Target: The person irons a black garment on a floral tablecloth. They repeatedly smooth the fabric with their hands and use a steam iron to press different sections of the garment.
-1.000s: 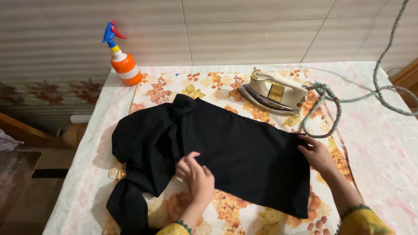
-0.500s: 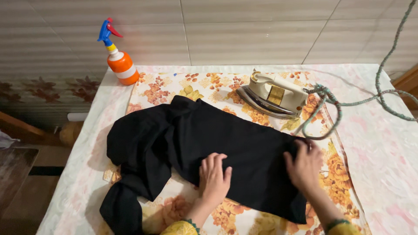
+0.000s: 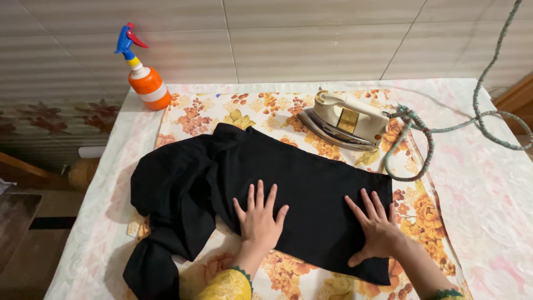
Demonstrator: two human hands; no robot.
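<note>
Both palms lie flat on the black garment (image 3: 288, 183), which is spread across the flowered cloth (image 3: 261, 108) on the table. The left hand (image 3: 259, 215) presses near the front edge, fingers splayed and clamped on nothing; the right hand (image 3: 376, 226) does the same nearer the squared-off end. To smooth this well, I'd say the hands want to slide outward from the middle, keeping the palms low so the fabric doesn't ruck (the bunched part at the left looks thickly folded, though in that dark cloth I can't tell how many layers). The iron (image 3: 344, 119) rests just behind the garment, its cord (image 3: 422, 144) looping right; a spray bottle (image 3: 141, 75) stands at the far left corner.
</note>
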